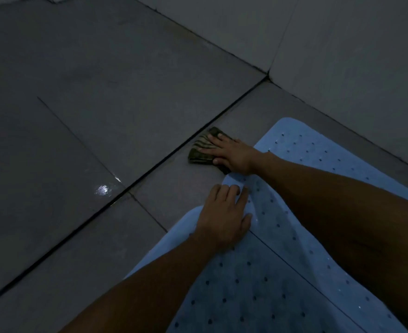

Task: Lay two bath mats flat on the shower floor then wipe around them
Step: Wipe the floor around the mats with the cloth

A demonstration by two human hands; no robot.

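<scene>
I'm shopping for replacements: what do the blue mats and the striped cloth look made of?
The blue mats look like soft rubber or vinyl, matte, dotted with rows of small drain holes. The striped cloth under the right hand seems woven fabric, folded and dark; the dim light leaves its fibre unclear.

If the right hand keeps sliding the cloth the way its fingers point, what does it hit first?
The right hand presses the striped cloth toward the dark grout line; that groove comes first, then open floor tile. No obstacle shows.

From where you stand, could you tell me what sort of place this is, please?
Probably a tiled shower or bathroom floor: large grey floor tiles, a tiled wall meeting them, and two blue perforated bath mats.
</scene>
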